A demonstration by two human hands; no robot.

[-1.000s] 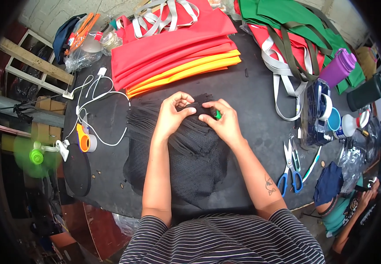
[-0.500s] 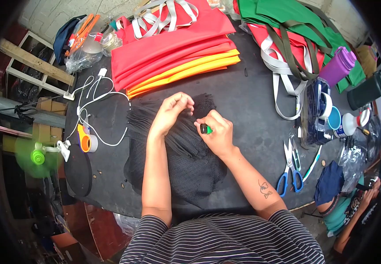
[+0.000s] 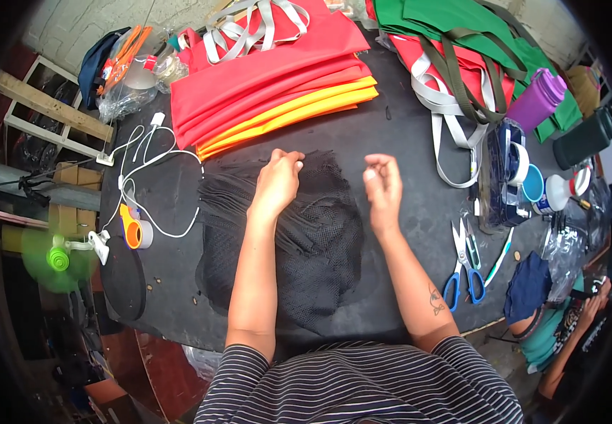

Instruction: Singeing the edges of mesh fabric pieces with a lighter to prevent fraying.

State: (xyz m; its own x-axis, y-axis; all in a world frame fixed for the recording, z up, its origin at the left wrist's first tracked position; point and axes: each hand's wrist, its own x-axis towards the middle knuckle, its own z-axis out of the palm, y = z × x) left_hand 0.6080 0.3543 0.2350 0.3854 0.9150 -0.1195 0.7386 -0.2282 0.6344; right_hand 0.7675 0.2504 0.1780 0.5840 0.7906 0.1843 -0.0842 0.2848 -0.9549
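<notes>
Head view: left hand (image 3: 277, 182) rests on the top edge of the black mesh pile (image 3: 284, 240), fingers curled together, pinching a fold of mesh. Right hand (image 3: 383, 185) sits just right of the pile's upper edge, fingers loosely curled; can't tell if it holds anything. Mesh lies mid-table on the black tabletop (image 3: 405, 134), a fan of separate strips showing at its left.

Progress, my read: sorting or separating mesh pieces is underway, bulk of the pile not yet split.

Nearby: red/yellow fabric stack (image 3: 270, 85) behind, scissors (image 3: 465, 265) to the right, orange tape dispenser (image 3: 134, 232) left.
</notes>
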